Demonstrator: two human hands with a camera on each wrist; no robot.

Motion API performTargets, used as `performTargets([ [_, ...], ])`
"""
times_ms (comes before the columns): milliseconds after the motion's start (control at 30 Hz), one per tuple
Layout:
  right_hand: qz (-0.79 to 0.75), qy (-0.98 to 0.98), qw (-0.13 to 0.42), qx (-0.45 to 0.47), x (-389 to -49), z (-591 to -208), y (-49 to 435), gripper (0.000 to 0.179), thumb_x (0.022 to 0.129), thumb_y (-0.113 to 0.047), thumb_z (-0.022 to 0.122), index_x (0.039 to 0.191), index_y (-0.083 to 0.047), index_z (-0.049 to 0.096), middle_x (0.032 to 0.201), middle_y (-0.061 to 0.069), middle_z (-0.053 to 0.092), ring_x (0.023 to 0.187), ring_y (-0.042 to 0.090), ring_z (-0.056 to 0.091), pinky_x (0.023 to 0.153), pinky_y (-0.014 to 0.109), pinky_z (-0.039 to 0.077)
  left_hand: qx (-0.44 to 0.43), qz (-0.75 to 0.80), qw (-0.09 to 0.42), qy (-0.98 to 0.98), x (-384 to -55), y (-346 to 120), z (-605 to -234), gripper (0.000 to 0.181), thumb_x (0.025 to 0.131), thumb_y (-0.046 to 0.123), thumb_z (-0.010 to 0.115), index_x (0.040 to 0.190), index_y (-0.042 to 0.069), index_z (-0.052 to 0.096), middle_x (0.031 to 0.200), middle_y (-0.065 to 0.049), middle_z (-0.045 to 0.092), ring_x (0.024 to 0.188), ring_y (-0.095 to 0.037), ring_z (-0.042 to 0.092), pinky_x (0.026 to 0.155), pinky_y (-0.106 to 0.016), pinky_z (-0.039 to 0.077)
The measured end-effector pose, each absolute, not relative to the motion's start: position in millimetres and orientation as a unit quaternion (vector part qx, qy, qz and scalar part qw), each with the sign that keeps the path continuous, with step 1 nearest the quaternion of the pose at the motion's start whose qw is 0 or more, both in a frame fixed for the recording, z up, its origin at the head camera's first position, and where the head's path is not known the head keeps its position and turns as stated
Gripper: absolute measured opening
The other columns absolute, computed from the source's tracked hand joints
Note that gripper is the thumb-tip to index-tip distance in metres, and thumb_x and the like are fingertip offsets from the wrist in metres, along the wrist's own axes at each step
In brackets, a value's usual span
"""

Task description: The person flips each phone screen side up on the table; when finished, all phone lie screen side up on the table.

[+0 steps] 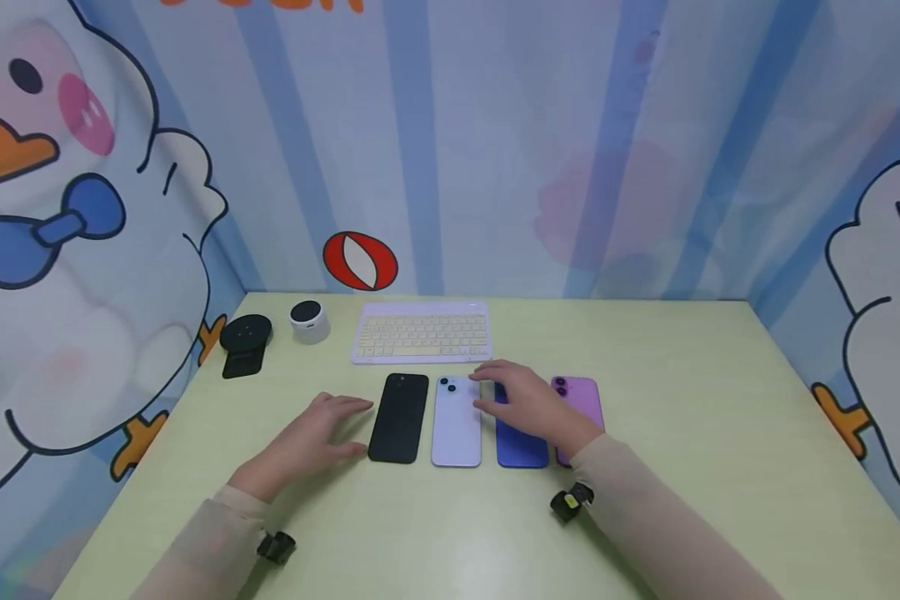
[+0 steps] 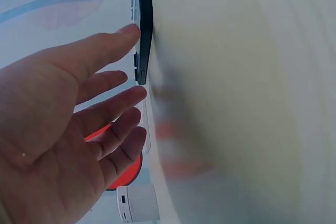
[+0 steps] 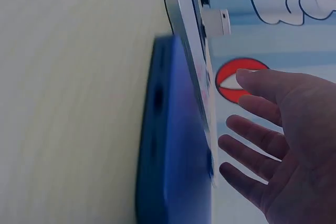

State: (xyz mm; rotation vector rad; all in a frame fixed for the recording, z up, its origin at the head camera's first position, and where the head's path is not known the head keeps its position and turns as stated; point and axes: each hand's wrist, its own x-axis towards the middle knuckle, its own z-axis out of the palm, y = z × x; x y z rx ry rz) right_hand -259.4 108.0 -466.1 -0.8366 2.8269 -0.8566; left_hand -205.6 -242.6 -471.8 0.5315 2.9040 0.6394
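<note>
Four phones would exceed the count, so several phones lie face down in a row: a black phone (image 1: 399, 421), a pale lavender phone (image 1: 456, 433), a blue phone (image 1: 522, 451) and a pink-purple phone (image 1: 585, 402). Beside the black phone's left edge is my left hand (image 1: 303, 446), fingers spread and holding nothing; in the left wrist view its thumb is close to the black phone (image 2: 145, 30), contact unclear. Above the blue phone hovers my right hand (image 1: 534, 407), its fingertips reaching over the lavender phone's right edge. The right wrist view shows these fingers apart from the blue phone (image 3: 184, 166).
Behind the phones lies a lavender keyboard (image 1: 423, 332). A small white speaker (image 1: 311, 325) with a black top and a black round-topped stand (image 1: 246, 340) are at the back left. A printed curtain (image 1: 480, 150) borders the table (image 1: 682, 375) behind and at the sides.
</note>
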Motion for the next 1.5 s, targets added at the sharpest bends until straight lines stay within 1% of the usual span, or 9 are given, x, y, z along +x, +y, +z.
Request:
performTargets([
  [133,-0.279,0.912,0.053,-0.294,-270.6,-473.3,79.2,0.047,0.096,-0.030,0.075,0.138,-0.012,0.066,0.145,0.007,0.062,0.143,0.028,0.050,0.120,0.045,0.037,0.168,0.218,0.071,0.959,-203.1,-240.9,-471.1,0.069,0.083,0.030,0.088,0.145,0.014,0.061,0.147,-0.007,0.060,0.122,-0.023,0.050,0.106,-0.047,0.047],
  [267,-0.269,0.907,0.057,-0.319,-279.2,-478.3,59.3,0.049,0.095,-0.030,0.077,0.139,-0.013,0.066,0.145,0.006,0.062,0.143,0.026,0.051,0.120,0.042,0.037,0.181,0.214,0.070,0.957,-203.3,-240.3,-471.0,0.069,0.082,0.030,0.089,0.143,0.013,0.062,0.146,-0.006,0.061,0.120,-0.023,0.050,0.105,-0.046,0.047],
  [567,-0.259,0.904,0.066,-0.333,-286.6,-480.9,36.5,0.052,0.091,-0.029,0.080,0.138,-0.012,0.066,0.144,0.009,0.062,0.141,0.030,0.051,0.119,0.044,0.037,0.198,0.231,0.082,0.949,-205.4,-237.0,-475.8,0.069,0.080,0.031,0.090,0.141,0.012,0.064,0.146,-0.006,0.061,0.124,-0.024,0.049,0.106,-0.047,0.045],
  [667,-0.242,0.914,0.064,-0.319,-288.9,-483.7,32.6,0.051,0.090,-0.030,0.082,0.136,-0.014,0.068,0.143,0.007,0.063,0.140,0.030,0.052,0.119,0.052,0.034,0.195,0.230,0.088,0.949,-206.2,-234.8,-477.7,0.069,0.080,0.032,0.090,0.141,0.013,0.064,0.147,-0.005,0.060,0.125,-0.024,0.048,0.106,-0.047,0.046],
  [800,-0.226,0.925,0.065,-0.297,-290.8,-484.8,29.1,0.049,0.088,-0.033,0.082,0.134,-0.019,0.070,0.143,0.003,0.063,0.140,0.027,0.051,0.118,0.064,0.025,0.194,0.225,0.088,0.951,-206.6,-234.4,-478.3,0.068,0.079,0.033,0.090,0.139,0.013,0.066,0.146,-0.005,0.061,0.126,-0.024,0.049,0.107,-0.047,0.046],
  [933,-0.233,0.927,0.067,-0.287,-292.2,-483.0,25.5,0.049,0.087,-0.032,0.083,0.133,-0.020,0.071,0.142,0.001,0.064,0.140,0.027,0.051,0.118,0.067,0.020,0.198,0.222,0.077,0.952,-206.1,-235.7,-477.2,0.066,0.079,0.032,0.090,0.137,0.012,0.067,0.145,-0.004,0.061,0.124,-0.024,0.049,0.106,-0.046,0.046],
  [1133,-0.267,0.923,0.073,-0.267,-292.8,-481.1,21.3,0.054,0.082,-0.024,0.088,0.133,-0.016,0.072,0.140,0.001,0.066,0.137,0.027,0.053,0.116,0.064,0.023,0.186,0.212,0.070,0.957,-207.4,-232.7,-474.8,0.066,0.077,0.034,0.090,0.136,0.014,0.068,0.143,-0.002,0.062,0.125,-0.022,0.049,0.107,-0.045,0.047],
  [1400,-0.278,0.925,0.055,-0.255,-292.4,-481.5,18.5,0.058,0.075,-0.021,0.092,0.130,-0.014,0.073,0.137,0.004,0.069,0.137,0.032,0.055,0.121,0.054,0.028,0.167,0.187,0.081,0.965,-209.9,-228.9,-471.5,0.072,0.074,0.037,0.092,0.138,0.015,0.067,0.143,-0.001,0.062,0.122,-0.020,0.049,0.105,-0.042,0.048],
  [1500,-0.288,0.922,0.050,-0.253,-292.0,-483.0,18.3,0.060,0.073,-0.020,0.093,0.129,-0.013,0.074,0.135,0.005,0.070,0.136,0.033,0.055,0.122,0.052,0.028,0.169,0.188,0.084,0.964,-209.9,-228.3,-471.1,0.073,0.073,0.036,0.093,0.138,0.014,0.066,0.144,-0.002,0.061,0.122,-0.020,0.049,0.105,-0.042,0.048],
])
